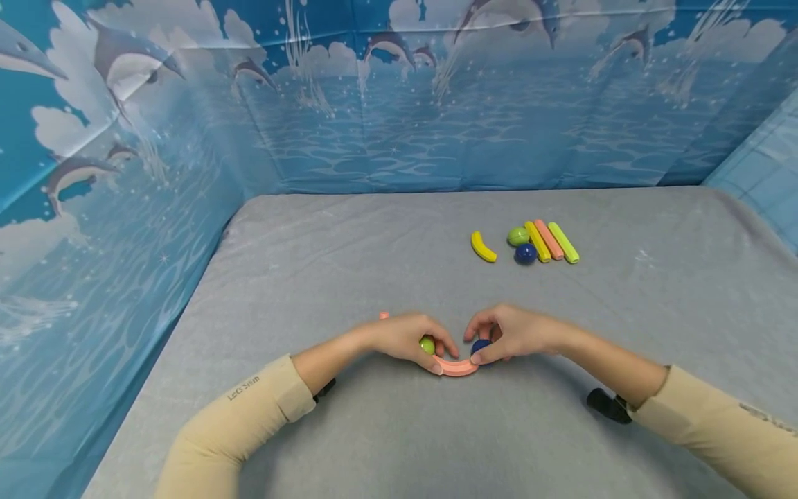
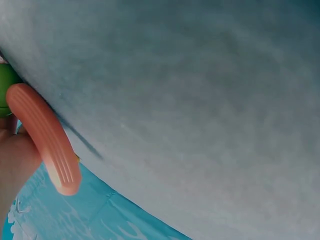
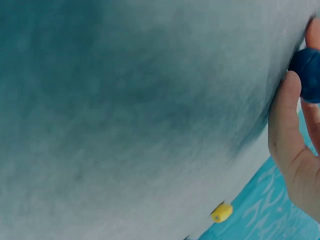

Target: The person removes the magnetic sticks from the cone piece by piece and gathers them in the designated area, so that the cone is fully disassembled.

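Hands, 2, both mine.

Left hand (image 1: 408,337): fingers and thumb curled round 1 lime-green, smooth, plastic-looking ball (image 1: 427,345); thumb tip resting on the left end of the arc listed next.

Salmon-pink, ridged, plastic-looking arc (image 1: 456,367), 1: lying on the cloth between my 2 hands, bowed toward me, its left end at my left thumb, its right end at my right thumb and the ball there. My fingers cover both joins; whether the ends touch the balls I cannot tell.

Right hand (image 1: 514,333): thumb and fingers grasping 1 navy-blue, round, glossy ball (image 1: 481,346); the right wrist view shows the thumb pressed against it.

Salmon-pink stub (image 1: 384,315), 1: just beyond my left wrist, any remainder hidden.

Salmon-pink curved bar (image 2: 47,140), 1, in the left wrist view: 1 end beside the lime-green ball; whether this is the arc or the stub's piece I cannot tell.

Far group, right of centre: 1 yellow curved piece (image 1: 483,247), apart at the left; 1 olive-green ball (image 1: 518,237) and 1 dark-blue ball (image 1: 526,254), close together; 3 straight bars side by side, namely 1 yellow bar (image 1: 538,242), 1 salmon bar (image 1: 549,240), 1 yellow-green bar (image 1: 564,242).

Ground: grey cloth (image 1: 349,270). Behind: blue dolphin-print backdrop (image 1: 399,138).
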### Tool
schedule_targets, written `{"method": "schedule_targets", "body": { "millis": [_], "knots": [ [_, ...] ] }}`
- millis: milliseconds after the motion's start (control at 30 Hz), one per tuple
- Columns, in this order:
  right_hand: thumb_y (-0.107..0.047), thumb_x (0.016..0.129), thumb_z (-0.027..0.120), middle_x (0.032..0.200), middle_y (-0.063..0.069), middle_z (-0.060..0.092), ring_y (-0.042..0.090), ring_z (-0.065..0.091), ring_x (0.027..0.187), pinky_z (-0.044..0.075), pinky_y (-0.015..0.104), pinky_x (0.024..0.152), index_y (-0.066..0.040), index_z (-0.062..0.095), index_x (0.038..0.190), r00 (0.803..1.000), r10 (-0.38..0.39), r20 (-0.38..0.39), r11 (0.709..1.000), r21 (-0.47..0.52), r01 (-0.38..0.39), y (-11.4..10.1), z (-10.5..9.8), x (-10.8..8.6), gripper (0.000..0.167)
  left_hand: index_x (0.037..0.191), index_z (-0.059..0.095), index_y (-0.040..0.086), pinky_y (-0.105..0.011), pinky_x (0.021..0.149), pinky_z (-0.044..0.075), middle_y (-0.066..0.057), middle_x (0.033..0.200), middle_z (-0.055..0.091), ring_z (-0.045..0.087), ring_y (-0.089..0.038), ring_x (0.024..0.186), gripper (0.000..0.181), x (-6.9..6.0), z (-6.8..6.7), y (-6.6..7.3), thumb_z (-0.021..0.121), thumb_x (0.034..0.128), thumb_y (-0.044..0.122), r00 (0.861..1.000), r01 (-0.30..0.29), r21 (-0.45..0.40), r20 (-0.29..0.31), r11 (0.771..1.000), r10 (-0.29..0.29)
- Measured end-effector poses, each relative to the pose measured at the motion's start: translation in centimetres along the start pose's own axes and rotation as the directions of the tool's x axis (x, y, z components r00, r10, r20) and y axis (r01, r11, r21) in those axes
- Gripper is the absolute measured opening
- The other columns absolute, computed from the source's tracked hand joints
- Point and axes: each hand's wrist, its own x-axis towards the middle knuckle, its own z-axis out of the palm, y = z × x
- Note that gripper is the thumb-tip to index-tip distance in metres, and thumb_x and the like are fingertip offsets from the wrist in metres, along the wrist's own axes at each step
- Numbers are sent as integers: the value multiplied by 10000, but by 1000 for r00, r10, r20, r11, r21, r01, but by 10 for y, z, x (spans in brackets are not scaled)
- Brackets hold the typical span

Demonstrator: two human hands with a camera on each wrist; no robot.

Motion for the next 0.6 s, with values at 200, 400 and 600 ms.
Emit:
{"method": "schedule_targets", "body": {
  "millis": [200, 400, 600],
  "knots": [
    [-234, 767, 755, 734, -39, 565, 113, 493, 657, 407, 228, 577, -56, 655, 933, 997, -64, -41, 986, -159, 57, 0, 7, 3, 263, 1049, 699, 58, -161, 675, 424, 69, 806, 611, 505, 8, 717, 234, 1, 1, -2, 720, 818, 86, 1000, -15, -72, 27, 997, 17],
    [-170, 720, 760, 710, -34, 530, 119, 466, 650, 377, 235, 568, -73, 639, 836, 997, -30, -69, 987, -163, 18, -3, 12, 4, 193, 1059, 698, 51, -153, 651, 413, 71, 782, 600, 491, 22, 689, 246, 1, 1, -2, 721, 816, 84, 999, -27, -88, 36, 996, 30],
    [-152, 717, 753, 696, -36, 527, 109, 455, 636, 366, 238, 556, -68, 635, 821, 998, -21, -66, 987, -158, 10, -6, 13, 4, 178, 1080, 689, 41, -152, 647, 411, 57, 794, 602, 487, 23, 687, 260, 0, -1, 0, 710, 825, 84, 998, -27, -94, 48, 995, 32]
  ]
}}
